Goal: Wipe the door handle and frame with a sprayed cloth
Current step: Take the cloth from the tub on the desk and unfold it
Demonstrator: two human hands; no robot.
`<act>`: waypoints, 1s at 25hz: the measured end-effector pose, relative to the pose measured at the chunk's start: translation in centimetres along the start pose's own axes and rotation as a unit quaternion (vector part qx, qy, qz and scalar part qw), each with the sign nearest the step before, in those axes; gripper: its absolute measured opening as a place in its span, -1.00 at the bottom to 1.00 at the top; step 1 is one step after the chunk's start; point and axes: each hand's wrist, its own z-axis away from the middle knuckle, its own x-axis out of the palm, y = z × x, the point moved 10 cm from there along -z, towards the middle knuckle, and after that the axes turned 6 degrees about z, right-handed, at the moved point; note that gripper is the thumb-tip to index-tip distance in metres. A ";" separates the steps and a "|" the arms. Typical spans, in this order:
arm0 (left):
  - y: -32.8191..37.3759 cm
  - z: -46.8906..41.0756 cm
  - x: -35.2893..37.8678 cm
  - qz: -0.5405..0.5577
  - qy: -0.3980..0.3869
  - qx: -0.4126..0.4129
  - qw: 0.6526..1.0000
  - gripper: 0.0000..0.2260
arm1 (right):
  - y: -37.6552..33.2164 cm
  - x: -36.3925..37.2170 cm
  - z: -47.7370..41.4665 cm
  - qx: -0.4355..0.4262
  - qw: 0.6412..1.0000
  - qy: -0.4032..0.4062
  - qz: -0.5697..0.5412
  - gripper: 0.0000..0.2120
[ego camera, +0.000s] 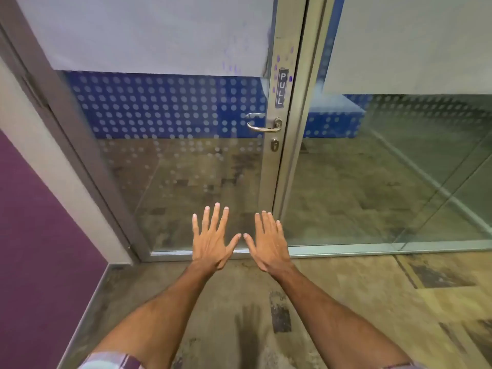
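A glass door in a silver metal frame (269, 179) stands shut in front of me. Its metal lever handle (263, 126) sits at the door's right edge, with a keyhole (274, 145) below and a "PULL" label (281, 87) above. Purple smudges mark the frame around the label. My left hand (213, 242) and my right hand (267, 242) are stretched out side by side, backs up, fingers spread, thumbs almost touching. Both hold nothing and hover low, well below the handle. No cloth or spray bottle is in view.
A fixed glass panel (399, 169) adjoins the door on the right, behind a silver post (306, 129). On the left a white wall edge (53, 161) and a purple wall (40, 249) close in. Mottled brown floor (239, 302) lies under my arms.
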 end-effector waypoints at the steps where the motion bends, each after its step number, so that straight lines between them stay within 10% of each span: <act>1: 0.5 0.3 0.4 -0.009 -0.009 -0.003 1.000 -0.24 | 0.7 0.2 0.5 0.007 1.000 -0.001 0.001 -0.35; 25: 28.3 16.4 4.3 0.034 -0.084 0.390 0.916 -0.20 | 19.5 -3.3 32.7 0.417 0.908 0.013 0.046 -0.38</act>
